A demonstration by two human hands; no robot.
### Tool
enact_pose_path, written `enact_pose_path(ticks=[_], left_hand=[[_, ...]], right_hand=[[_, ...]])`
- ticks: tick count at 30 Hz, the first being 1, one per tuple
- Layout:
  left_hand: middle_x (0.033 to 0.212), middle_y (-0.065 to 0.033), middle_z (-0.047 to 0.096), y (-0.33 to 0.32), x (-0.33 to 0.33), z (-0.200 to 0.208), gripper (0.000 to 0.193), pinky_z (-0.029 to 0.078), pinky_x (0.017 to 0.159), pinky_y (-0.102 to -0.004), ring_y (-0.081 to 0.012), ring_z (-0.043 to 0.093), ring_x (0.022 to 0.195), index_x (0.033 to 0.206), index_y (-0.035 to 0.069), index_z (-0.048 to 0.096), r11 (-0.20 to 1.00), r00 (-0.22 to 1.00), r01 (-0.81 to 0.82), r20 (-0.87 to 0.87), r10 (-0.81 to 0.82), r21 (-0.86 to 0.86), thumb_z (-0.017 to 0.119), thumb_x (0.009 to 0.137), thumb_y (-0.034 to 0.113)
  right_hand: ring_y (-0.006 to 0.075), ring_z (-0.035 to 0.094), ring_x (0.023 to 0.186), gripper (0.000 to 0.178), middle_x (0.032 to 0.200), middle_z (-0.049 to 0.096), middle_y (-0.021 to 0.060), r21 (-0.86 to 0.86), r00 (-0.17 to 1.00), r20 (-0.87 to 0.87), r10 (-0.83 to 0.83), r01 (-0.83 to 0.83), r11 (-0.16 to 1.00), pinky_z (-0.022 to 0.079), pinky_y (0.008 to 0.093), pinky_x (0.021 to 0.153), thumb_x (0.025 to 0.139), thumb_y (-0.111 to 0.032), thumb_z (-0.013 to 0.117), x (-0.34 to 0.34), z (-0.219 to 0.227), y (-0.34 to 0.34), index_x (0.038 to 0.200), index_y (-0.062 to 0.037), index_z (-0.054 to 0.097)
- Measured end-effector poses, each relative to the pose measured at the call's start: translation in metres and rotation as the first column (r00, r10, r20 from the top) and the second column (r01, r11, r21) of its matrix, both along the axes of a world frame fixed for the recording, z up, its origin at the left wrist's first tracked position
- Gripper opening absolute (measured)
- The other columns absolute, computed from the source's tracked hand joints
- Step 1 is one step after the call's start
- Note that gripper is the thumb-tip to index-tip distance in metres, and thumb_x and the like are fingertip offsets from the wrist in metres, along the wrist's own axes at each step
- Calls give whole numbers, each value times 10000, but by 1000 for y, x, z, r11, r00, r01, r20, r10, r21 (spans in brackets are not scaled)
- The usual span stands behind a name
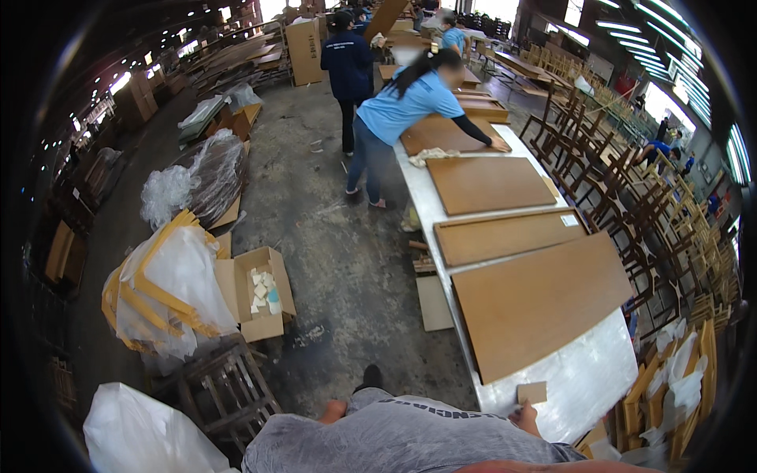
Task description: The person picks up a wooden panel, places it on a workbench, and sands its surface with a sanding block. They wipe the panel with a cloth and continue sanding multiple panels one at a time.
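My right hand (525, 418) is at the near edge of the long white-topped table (564, 389), its fingers on the edge of a small tan square piece (532, 392), which they seem to pinch. Whether the piece is card or sandpaper I cannot make out. A large brown wooden panel (540, 303) lies on the table just beyond that hand. My left hand (334, 411) hangs beside my grey shirt, away from the table; its fingers are mostly hidden. Farther along the table lie a framed brown panel (509, 236) and a flat brown panel (492, 185).
A person in a light blue shirt (412, 102) leans over the table's far part; another in dark clothes (347, 67) stands behind. An open cardboard box (272, 315) with foam pieces stands left, near a wooden rack (229, 386). Chair frames (587, 165) line the right.
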State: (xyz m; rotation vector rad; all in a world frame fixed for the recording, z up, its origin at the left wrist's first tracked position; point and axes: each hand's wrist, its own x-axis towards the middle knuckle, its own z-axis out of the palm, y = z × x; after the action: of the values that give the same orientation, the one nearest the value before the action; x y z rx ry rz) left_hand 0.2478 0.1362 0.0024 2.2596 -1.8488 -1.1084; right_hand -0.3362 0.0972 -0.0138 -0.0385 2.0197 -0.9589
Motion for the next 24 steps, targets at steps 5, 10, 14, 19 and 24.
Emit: enact_pose_path(ticks=[5,10,14,19,24], left_hand=[[834,-194,708,-107,93,12,211,553,559,-489,-369,724,710,944,-3,673,557,426,-659,-359,830,506,559,973,172],[774,-123,639,-240,193,39,159,511,437,-413,-279,663,580,894,36,572,349,107,-828,-487,867,439,504,993,141],[791,-134,678,-311,235,48,141,549,460,-402,-264,680,576,1006,39,597,316,137,-907,-515,846,279,466,979,85],[757,-180,714,-358,258,47,201,572,526,-450,-303,716,625,849,5,658,608,474,-769,-463,749,195,524,963,103],[763,-187,713,-395,298,46,225,563,546,-469,-320,724,671,775,5,667,298,68,-755,-381,922,584,582,929,145]], right_hand=[[395,691,718,521,1086,652,250,192,981,-194,-25,63,979,591,510,552,965,-451,637,104,8,-46,1226,-9,546],[382,708,754,424,1057,688,224,219,977,-32,209,-197,956,593,487,601,931,-400,660,202,-12,-126,1141,-34,622],[371,721,782,349,1033,716,203,306,869,93,485,-489,817,594,469,640,904,-360,678,272,-43,-213,1072,-54,683],[358,738,818,265,1004,752,177,300,380,190,905,-900,316,596,446,688,870,-309,700,358,-97,-361,987,-78,759],[328,745,748,305,821,762,174,239,-505,187,842,-808,-538,588,447,640,882,-277,603,453,-104,-605,831,-55,806]])
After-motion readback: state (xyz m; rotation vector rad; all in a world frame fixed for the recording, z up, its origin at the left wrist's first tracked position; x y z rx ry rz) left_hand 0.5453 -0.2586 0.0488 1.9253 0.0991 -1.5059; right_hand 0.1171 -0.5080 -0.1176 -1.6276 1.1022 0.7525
